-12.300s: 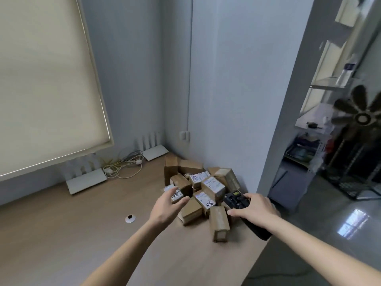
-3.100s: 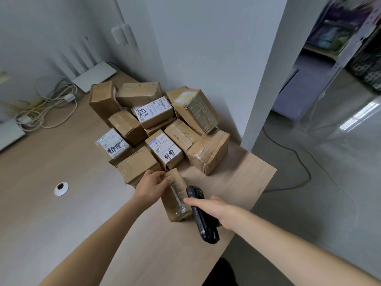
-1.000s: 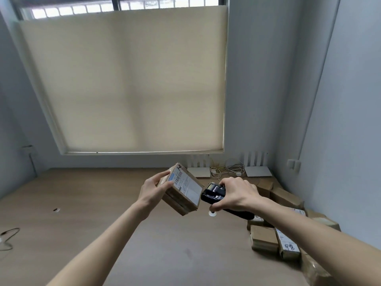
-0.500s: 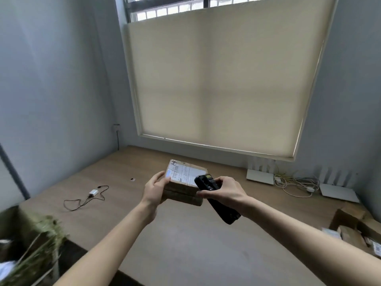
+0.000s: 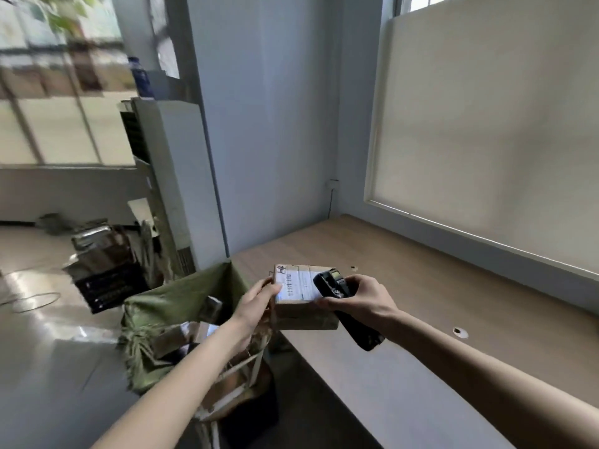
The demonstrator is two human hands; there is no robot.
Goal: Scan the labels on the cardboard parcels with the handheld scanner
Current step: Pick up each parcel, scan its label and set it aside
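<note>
**Ana:** Progress check, please: where's the small brown cardboard parcel (image 5: 304, 307) with the white printed label (image 5: 296, 286)?

**Ben:** Off the long wooden worktop (image 5: 421, 306), up at its near end. Left hand (image 5: 259, 303) has fingers curled round the box's left edge, label turned up. Right hand (image 5: 359, 296) is wrapped round the black handheld scanner (image 5: 343, 307), whose head lies over the label's right part.

**Ana:** So is this one scanned?

**Ben:** I'd judge it's mid-scan or just finished; no beam or screen readout is visible, so I can't confirm. The green fabric sack (image 5: 168, 319) stands open just below the left hand, with taped shapes inside that look like parcels.

**Ana:** And what's left?

**Ben:** Can't count it: no other parcels lie in view on the worktop.
</note>
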